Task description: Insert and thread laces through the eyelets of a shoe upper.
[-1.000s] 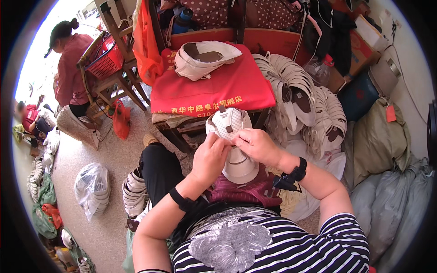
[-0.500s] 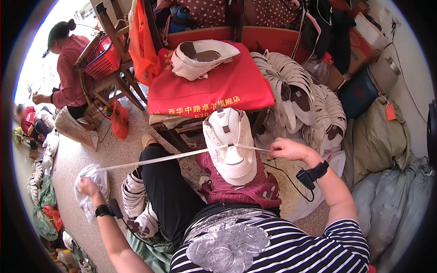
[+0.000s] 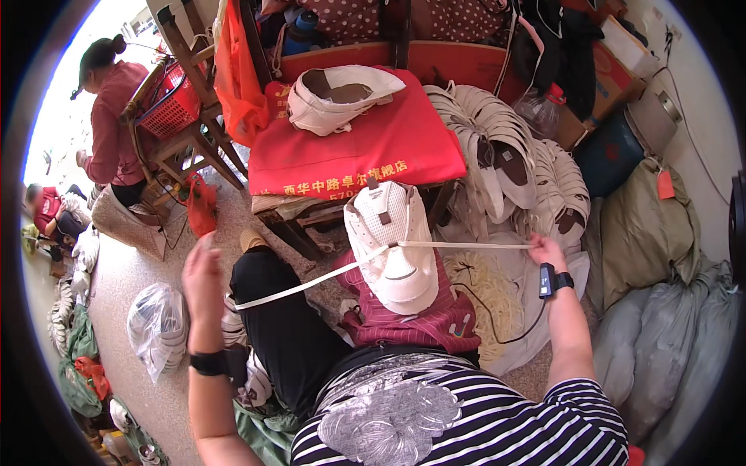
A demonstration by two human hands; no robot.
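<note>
On my lap, over a maroon cloth, rests a white sneaker upper with a mesh tongue. A flat white shoelace passes through a loop at its tongue, stretching out to both sides. My right hand is closed, pinching the lace's right end out to the side. The lace's left length drops across my left thigh, its end lying near the thigh's outer edge. My left hand is raised beside that end, apart from it, fingers pointing up and slightly blurred; nothing shows in it.
Ahead stands a low stool under a red cloth, bearing another white shoe upper. Strung white uppers lie to its right, above a heap of laces. A bagged stack of uppers sits left. Another person works far left.
My left hand has come up and inward from the plastic bag, and the lace's left end now lies by my thigh. My right hand has pulled its lace end farther right.
</note>
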